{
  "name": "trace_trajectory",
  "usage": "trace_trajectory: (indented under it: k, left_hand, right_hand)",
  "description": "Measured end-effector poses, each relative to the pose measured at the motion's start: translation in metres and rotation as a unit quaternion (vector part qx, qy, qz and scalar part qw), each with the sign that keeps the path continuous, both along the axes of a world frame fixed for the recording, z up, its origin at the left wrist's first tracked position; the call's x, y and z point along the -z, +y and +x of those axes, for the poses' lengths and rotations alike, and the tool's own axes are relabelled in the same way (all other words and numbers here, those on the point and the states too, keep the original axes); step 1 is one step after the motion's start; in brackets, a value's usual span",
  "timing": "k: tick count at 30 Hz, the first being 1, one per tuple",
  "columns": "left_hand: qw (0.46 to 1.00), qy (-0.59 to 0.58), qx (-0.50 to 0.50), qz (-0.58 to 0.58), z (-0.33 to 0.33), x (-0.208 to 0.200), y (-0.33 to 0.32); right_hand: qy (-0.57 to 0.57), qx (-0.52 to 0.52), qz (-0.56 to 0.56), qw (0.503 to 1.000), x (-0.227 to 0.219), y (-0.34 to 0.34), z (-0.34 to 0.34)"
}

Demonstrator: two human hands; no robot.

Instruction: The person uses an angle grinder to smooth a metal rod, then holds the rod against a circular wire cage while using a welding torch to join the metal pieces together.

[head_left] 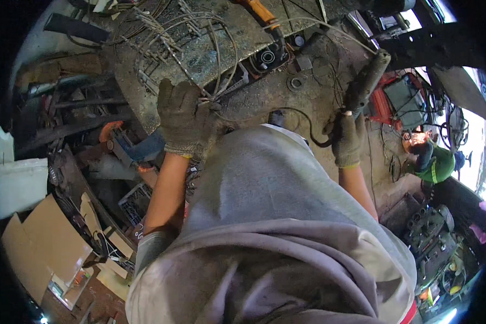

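My left hand (182,116), in a dark knitted work glove, is at the near edge of the metal worktable (146,100). Its fingers close around the end of a bent metal rod frame (217,54), whose looped rods spread across the tabletop; the exact grip is partly hidden. My right hand (348,137), in a matching glove, wraps the lower end of a dark, tube-shaped welding electrode holder (366,81). From its tip a long thin rod (326,24) arcs left over the table. A black cable (310,127) runs to this hand.
An orange power tool (260,12) lies on the table. Beneath its edge a metal ring (295,82) sits on the floor. A red-framed machine (397,100) stands right, near a person in green (440,164) beside bright sparks (417,139). Cardboard (48,243) and scrap fill the left.
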State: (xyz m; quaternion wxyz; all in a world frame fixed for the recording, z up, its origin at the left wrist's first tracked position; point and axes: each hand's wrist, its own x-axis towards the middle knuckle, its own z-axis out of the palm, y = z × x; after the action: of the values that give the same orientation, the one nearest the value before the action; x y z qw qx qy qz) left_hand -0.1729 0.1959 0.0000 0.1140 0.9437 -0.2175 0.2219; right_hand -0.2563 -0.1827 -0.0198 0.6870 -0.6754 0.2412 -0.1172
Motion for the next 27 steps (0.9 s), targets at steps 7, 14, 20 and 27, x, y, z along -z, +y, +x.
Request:
trace_trajectory:
  k: [7, 14, 20, 27]
  left_hand:
    - [0.999, -0.033, 0.009, -0.007, 0.001, 0.009, 0.006]
    - [1.0, 0.021, 0.008, 0.008, 0.002, 0.013, 0.01]
    - [1.0, -0.013, 0.021, 0.013, 0.003, 0.02, 0.014]
    - [0.999, -0.029, 0.028, 0.002, 0.003, 0.024, 0.015]
  right_hand:
    - [0.067, -0.034, 0.069, 0.995, -0.004, 0.039, -0.022]
    - [0.053, -0.035, 0.117, 0.991, 0.025, 0.049, -0.028]
    - [0.075, -0.033, 0.16, 0.984, 0.011, 0.064, -0.02]
    - [0.128, -0.034, 0.111, 0.985, 0.0, 0.075, -0.009]
